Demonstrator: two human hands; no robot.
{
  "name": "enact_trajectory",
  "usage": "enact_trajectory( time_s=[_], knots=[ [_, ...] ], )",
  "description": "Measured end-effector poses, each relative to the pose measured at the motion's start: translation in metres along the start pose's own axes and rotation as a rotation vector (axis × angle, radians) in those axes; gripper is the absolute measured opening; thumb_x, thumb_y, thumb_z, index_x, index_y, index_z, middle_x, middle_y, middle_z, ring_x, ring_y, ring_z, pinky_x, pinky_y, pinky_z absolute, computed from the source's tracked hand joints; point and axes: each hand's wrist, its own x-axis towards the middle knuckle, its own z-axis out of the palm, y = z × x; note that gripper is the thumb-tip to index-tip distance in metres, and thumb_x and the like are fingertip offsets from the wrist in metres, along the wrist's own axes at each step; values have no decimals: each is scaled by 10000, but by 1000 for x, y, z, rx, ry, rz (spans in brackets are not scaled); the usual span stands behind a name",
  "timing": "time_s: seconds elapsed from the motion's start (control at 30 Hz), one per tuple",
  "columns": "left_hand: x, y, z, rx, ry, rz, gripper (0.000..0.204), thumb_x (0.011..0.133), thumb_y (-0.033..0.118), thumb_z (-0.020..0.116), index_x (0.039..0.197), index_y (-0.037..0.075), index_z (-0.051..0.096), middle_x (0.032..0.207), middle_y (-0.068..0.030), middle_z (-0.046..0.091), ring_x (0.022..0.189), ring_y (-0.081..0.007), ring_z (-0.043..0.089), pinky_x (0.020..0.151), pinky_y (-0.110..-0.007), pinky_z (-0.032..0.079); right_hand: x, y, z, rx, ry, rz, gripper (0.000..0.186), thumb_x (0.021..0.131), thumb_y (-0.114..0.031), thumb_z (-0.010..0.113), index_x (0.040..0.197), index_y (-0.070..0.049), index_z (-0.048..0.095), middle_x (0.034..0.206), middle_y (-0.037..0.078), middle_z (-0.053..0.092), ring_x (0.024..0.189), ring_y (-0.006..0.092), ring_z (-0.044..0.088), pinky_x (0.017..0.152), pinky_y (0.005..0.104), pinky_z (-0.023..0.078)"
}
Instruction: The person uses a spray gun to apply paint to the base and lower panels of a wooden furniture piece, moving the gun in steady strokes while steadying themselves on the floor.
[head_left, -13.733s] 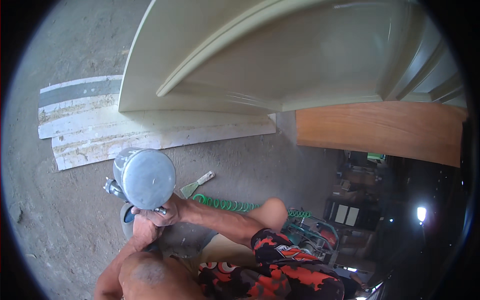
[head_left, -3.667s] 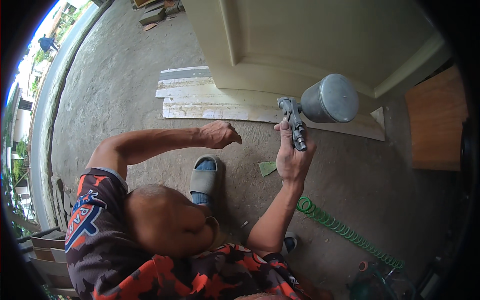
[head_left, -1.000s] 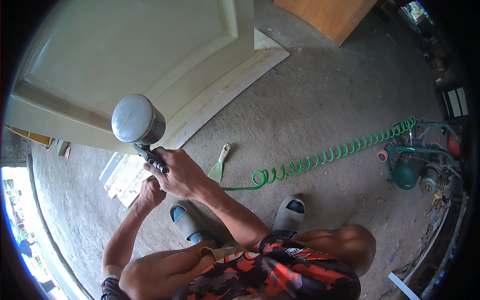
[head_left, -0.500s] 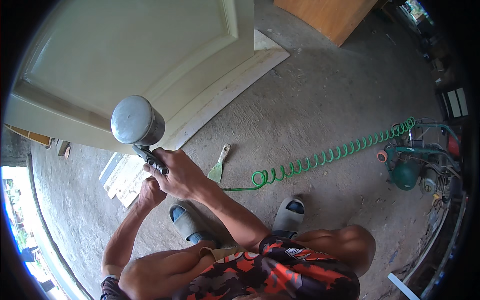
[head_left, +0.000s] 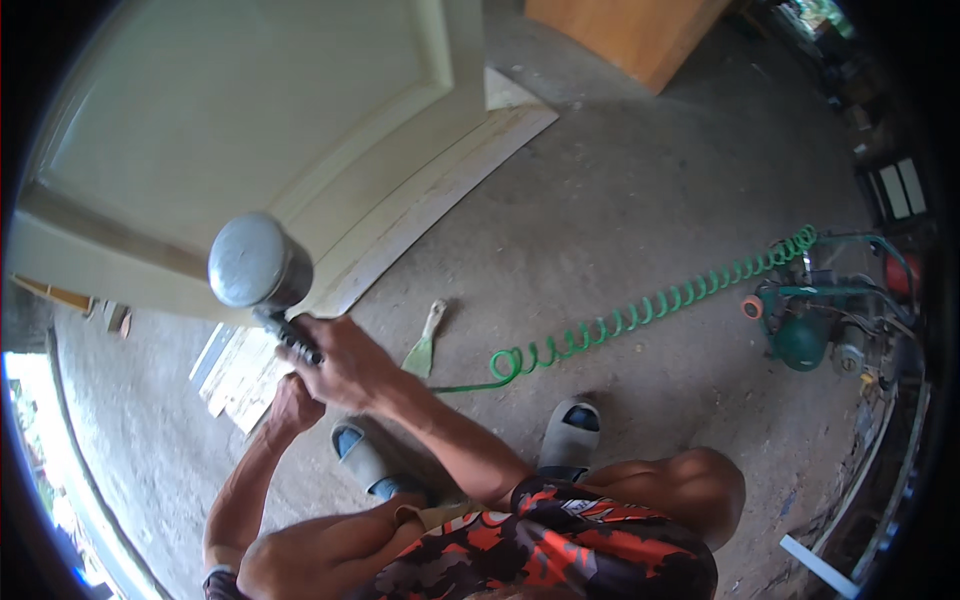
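My right hand (head_left: 345, 368) is closed around the handle of a spray gun (head_left: 288, 336) topped by a round silver paint cup (head_left: 262, 262). Just below it, my left hand (head_left: 296, 405) is curled into a fist against the lower part of my right hand; what its fingers grip is hidden. The gun is held in front of a pale cream panelled door (head_left: 250, 110), near its lower edge. A green coiled air hose (head_left: 645, 308) runs from behind my right forearm across the floor to a green air compressor (head_left: 800, 340) at the right.
A scraper (head_left: 424, 342) with a pale handle lies on the concrete floor near my right forearm. Flat boards (head_left: 242, 372) lie below the door. My feet wear grey slippers (head_left: 570, 440). An orange-brown wooden panel (head_left: 630, 35) stands at the far side.
The whole view has shifted slightly, so most things sit farther left. The spray gun and both hands appear a little lower and farther left. My grip looks the same.
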Motion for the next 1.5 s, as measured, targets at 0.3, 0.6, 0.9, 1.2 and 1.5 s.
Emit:
enact_trajectory(
  time_s=[0.3, 0.6, 0.9, 1.2, 1.5],
  knots=[
    [-3, -15, 2, -48, -116, -104, 375, 970, 61, 644, 1338, -4, 669, 1033, -312, 783, 988, -520, 777, 780, -598, 594, -1, -12, 3, -55, 8, -2, 377, 1099, -287, 748, 1081, 86, 695, 735, 271, 702, 631, 408, 704, 660, 521, 538],
    [0, -23, 17, -131, 16, 41, 227, 958, 28, 624, 1156, -33, 715, 931, -319, 764, 882, -507, 768, 754, -582, 594, -3, -11, -1, -61, -7, 2, 362, 1109, -285, 736, 1080, 72, 681, 724, 248, 699, 616, 383, 693, 640, 514, 522],
    [-1, -25, 18, -19, -36, 127, 267, 905, -55, 647, 1156, -44, 737, 1023, -310, 777, 952, -523, 764, 789, -574, 627, 2, -26, -14, -39, -68, 75, 350, 1107, -255, 715, 1077, 93, 690, 823, 295, 738, 734, 440, 741, 713, 532, 561],
    [5, 0, 0, -20, -59, 107, 262, 859, -34, 715, 1113, -26, 780, 1003, -284, 790, 926, -495, 778, 790, -545, 629, 2, -11, -2, -6, -20, 21, 328, 1101, -257, 733, 1124, 69, 705, 829, 261, 715, 700, 343, 701, 695, 479, 535],
    [1, -4, 1, -41, -69, 77, 376, 808, -60, 695, 1180, -68, 750, 1005, -302, 769, 931, -506, 764, 789, -564, 623, -1, -9, 1, 24, 7, -36, 320, 1099, -249, 743, 1147, 66, 711, 818, 246, 714, 677, 311, 692, 673, 459, 542]
  ],
)
